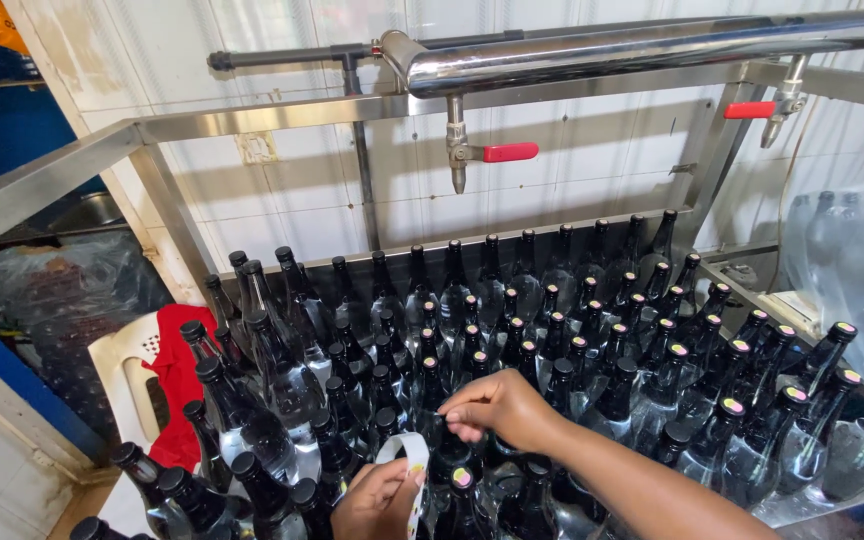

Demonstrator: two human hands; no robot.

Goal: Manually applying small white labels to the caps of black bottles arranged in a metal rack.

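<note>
From the head camera, looking down over the person's own arms, a steel-framed filling bench [72, 160] is packed tight with clear glass bottles [512, 300], shoulder to shoulder, so none can tip and every black cap faces up within reach. The left hand [377, 500], at about six o'clock in the view, is closed around a white strip of round stickers [410, 470], held upright and curled over so the next sticker peels off easily. The right hand [497, 405], just past it toward one o'clock, has thumb and forefinger pinched together over a bottle cap; something small seems nipped between them, likely a sticker, though it is too small to be sure. The caps off to three and four o'clock already carry coloured round stickers [732, 407], as does one cap [462, 478] right beside the strip, while those toward nine and twelve o'clock show plain black [242, 265]. Above, at twelve o'clock, a stainless pipe [632, 50] runs along the tiled wall with red-handled taps [497, 153] hanging down over the rows. At nine o'clock a white plastic chair [127, 370] with a red cloth [180, 370] draped on it stands beside the bench.
</note>
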